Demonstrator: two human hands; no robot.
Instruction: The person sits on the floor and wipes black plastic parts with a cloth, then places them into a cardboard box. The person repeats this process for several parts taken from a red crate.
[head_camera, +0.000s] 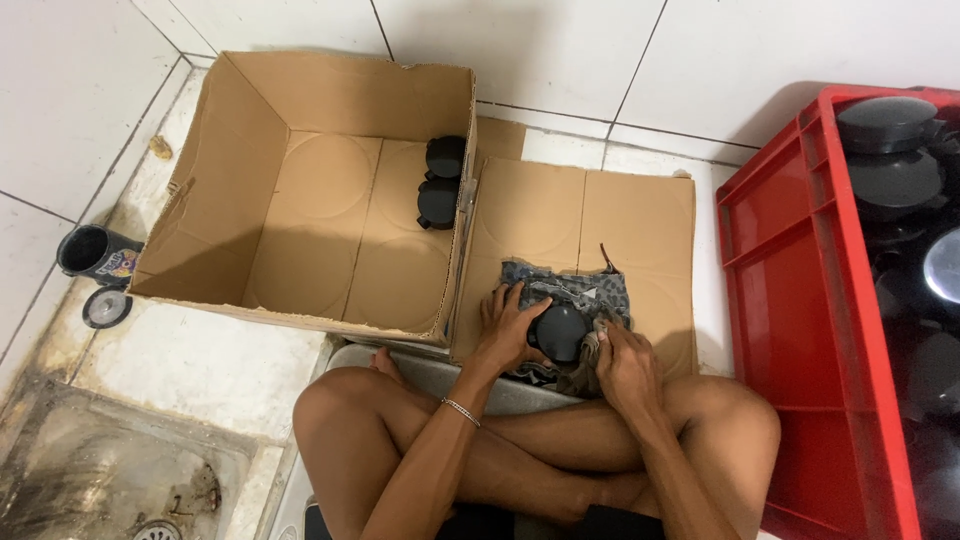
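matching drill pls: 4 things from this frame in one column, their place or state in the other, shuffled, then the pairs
Things:
1. left hand
2. right hand
3. two dark round pieces
4. dark mug

Places or states:
A. on the tiled floor, left of the cardboard box
B. inside the cardboard box, against its right wall
C. gripping a patterned cloth at the right of a dark round lid
D. resting on the left side of the dark round lid

Pairs: 1-D, 2-C, 3-B, 4-A
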